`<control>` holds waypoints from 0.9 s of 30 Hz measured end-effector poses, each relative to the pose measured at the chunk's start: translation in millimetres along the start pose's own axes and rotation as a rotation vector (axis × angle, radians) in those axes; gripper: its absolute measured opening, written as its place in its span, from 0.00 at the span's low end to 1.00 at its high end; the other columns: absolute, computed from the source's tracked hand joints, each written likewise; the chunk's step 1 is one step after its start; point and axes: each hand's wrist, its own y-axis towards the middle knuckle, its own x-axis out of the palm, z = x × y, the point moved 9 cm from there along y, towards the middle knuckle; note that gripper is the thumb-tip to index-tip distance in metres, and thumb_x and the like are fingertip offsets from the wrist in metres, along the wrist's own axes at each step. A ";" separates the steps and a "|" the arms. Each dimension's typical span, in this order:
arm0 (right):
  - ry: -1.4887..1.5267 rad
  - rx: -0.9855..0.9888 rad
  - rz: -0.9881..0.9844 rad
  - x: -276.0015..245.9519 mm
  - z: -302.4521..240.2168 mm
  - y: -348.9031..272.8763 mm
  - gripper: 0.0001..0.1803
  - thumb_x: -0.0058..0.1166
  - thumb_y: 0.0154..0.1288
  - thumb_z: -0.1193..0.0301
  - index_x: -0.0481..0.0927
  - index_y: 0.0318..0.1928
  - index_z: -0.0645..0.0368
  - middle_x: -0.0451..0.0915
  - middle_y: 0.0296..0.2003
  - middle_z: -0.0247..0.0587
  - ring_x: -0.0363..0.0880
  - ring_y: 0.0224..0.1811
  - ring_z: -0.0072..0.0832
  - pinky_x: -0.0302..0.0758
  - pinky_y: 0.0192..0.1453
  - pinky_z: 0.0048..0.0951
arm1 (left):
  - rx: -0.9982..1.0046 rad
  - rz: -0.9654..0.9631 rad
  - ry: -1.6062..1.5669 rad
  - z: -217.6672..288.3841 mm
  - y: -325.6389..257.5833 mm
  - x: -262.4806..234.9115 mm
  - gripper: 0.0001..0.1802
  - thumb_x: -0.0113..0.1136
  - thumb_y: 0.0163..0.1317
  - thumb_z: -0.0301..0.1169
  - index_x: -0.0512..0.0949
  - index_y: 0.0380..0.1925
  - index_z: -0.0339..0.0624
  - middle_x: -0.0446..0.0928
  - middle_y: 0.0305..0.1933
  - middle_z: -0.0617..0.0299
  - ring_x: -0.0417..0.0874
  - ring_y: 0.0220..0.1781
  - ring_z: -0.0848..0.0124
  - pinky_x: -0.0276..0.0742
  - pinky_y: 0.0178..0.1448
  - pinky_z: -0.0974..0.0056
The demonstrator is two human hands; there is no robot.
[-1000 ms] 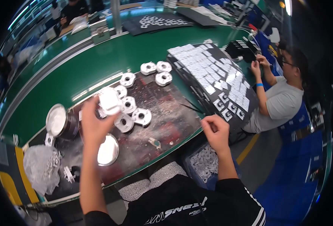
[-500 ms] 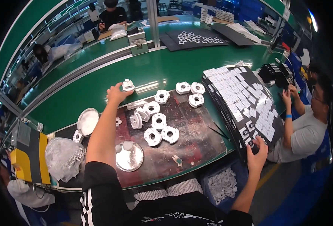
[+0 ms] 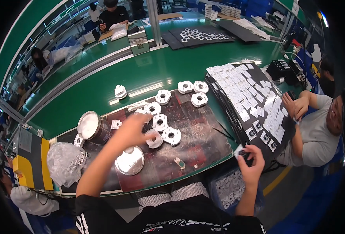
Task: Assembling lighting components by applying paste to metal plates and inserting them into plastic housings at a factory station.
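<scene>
My left hand [image 3: 132, 130] hovers, slightly blurred, over a group of white ring-shaped plastic housings. Its thumb and fingers are apart, beside one housing [image 3: 154, 139] that it partly covers. Another housing [image 3: 160, 122] lies just past the fingers, and a third [image 3: 171, 136] is to the right. My right hand [image 3: 252, 162] pinches a small white square plate with a black round part [image 3: 241, 153] near the table's right front corner. Left of centre on the green tabletop stands a small stack of white parts [image 3: 120, 92].
A black board [image 3: 244, 117] at right carries white square plates, some with black round parts. Near my left forearm are an open tin [image 3: 94, 128], its round metal lid [image 3: 130, 160] and a plastic bag [image 3: 66, 163]. A co-worker [image 3: 316, 132] sits at the right.
My left hand has left the white stack and come back toward the housings. My right hand has taken a plate with a black part from the board and moved nearer me.
</scene>
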 end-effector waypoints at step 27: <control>0.208 -0.136 -0.721 155.1 -63.6 -40.8 0.28 0.71 0.57 0.81 0.78 0.58 0.63 0.87 0.44 0.39 0.85 0.47 0.23 0.81 0.53 0.25 | -0.080 0.272 -0.605 84.7 -123.6 103.0 0.53 0.83 0.48 0.35 0.65 0.73 0.39 0.70 0.72 0.43 0.72 0.74 0.45 0.68 0.78 0.50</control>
